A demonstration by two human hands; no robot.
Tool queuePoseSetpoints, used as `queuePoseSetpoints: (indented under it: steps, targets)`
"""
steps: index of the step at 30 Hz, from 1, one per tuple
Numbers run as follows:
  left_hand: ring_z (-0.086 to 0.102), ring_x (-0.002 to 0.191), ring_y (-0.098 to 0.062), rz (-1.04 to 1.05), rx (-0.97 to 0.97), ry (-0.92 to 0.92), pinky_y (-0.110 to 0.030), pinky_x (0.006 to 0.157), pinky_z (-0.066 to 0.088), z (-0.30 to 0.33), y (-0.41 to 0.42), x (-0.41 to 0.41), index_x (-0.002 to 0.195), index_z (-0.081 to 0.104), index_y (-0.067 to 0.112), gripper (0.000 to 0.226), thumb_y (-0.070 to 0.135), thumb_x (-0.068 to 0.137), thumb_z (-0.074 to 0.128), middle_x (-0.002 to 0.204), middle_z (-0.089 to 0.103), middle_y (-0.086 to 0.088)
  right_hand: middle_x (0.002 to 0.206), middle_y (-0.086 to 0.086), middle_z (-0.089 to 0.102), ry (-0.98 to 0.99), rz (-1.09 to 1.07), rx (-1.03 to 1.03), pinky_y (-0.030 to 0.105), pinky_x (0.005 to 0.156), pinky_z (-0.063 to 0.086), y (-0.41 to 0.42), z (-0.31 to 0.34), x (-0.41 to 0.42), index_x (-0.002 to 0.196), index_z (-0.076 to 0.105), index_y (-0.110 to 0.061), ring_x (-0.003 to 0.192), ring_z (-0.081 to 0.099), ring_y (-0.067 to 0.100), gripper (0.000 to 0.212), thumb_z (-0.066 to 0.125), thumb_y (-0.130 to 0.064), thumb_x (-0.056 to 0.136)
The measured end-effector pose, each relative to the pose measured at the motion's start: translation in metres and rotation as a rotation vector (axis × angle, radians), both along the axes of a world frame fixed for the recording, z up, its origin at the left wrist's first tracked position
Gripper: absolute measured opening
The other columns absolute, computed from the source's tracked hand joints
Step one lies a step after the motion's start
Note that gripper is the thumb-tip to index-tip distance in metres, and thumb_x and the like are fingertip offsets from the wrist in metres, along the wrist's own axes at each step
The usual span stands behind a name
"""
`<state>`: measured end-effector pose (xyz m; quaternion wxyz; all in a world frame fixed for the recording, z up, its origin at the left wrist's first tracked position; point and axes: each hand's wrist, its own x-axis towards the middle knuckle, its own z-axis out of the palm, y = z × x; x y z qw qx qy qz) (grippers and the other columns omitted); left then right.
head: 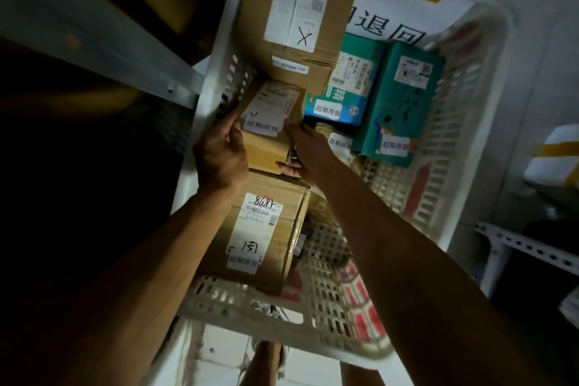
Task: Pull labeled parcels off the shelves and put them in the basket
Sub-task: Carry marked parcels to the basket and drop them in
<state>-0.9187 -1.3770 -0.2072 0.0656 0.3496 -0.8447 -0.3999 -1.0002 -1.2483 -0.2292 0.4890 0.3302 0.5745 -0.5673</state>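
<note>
A white slotted basket (438,166) holds several labeled parcels. Inside it, against the left wall, a small brown cardboard box (269,122) with white labels is held between both hands. My left hand (219,157) grips its left side. My right hand (307,150) grips its right side, thumb under the near edge. A larger brown box marked 8685 (260,229) lies just below it. A big box with an X on its label (297,9) lies above it. Two teal parcels (341,91) (404,103) sit at the basket's far right.
A white metal shelf edge (94,41) runs along the left, with dark shelf space beneath it. A white sign with yellow tape (391,25) lies behind the basket. More shelving (526,244) and a white parcel (554,160) stand at the right. Pale floor tiles (225,354) show below.
</note>
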Motion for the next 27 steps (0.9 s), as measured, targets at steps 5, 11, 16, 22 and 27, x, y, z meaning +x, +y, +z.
queuePoseSetpoints:
  steps: [5,11,16,22,27]
  targets:
    - [0.048,0.097,-0.001,-0.176,-0.244,-0.026,-0.002,0.081,0.038,-0.009,-0.007,0.010,0.131,0.064,0.008,0.040,0.007,0.100,0.039,0.112,0.062,-0.014,0.119,0.010,0.068,0.046,0.000,-0.058,0.035,0.060,0.056,0.000,-0.016,0.009,0.152,0.036,-0.035,0.085,0.067,0.027,0.060,0.064,-0.035,0.099]
    - [0.048,0.134,-0.029,-0.344,-0.345,-0.250,-0.029,0.110,0.037,-0.019,0.006,0.019,0.136,0.057,0.007,0.039,0.026,0.106,0.042,0.142,0.054,-0.016,0.142,0.005,0.059,0.253,0.070,-0.004,0.043,0.097,0.057,0.000,-0.037,0.025,0.159,0.026,-0.029,0.115,0.065,0.021,0.082,0.071,-0.038,0.091]
    - [0.034,0.144,-0.036,-0.505,-0.477,-0.451,-0.050,0.117,0.029,-0.027,0.010,0.028,0.119,0.066,0.004,0.038,0.032,0.097,0.052,0.146,0.047,-0.020,0.140,0.007,0.059,0.466,0.427,0.195,0.016,0.072,0.052,0.005,-0.051,0.018,0.160,0.021,-0.027,0.105,0.064,0.019,0.077,0.065,-0.031,0.098]
    - [0.042,0.139,-0.036,-0.638,-0.433,-0.481,-0.052,0.124,0.014,-0.026,0.008,0.027,0.100,0.067,0.006,0.070,0.044,0.097,0.009,0.123,0.063,-0.020,0.130,0.014,0.062,0.635,0.844,0.406,0.048,0.087,0.057,0.003,-0.034,0.013,0.156,0.031,-0.018,0.107,0.065,0.036,0.063,0.057,-0.036,0.101]
    - [0.060,0.115,-0.021,-0.567,-0.273,-0.379,-0.033,0.095,0.049,0.034,0.018,0.049,0.120,0.067,0.026,0.027,0.034,0.096,0.058,0.125,0.066,-0.004,0.128,0.009,0.065,0.641,0.635,0.489,0.040,0.087,0.057,0.021,0.022,0.045,0.142,0.051,-0.026,0.109,0.064,0.030,0.053,0.063,-0.033,0.091]
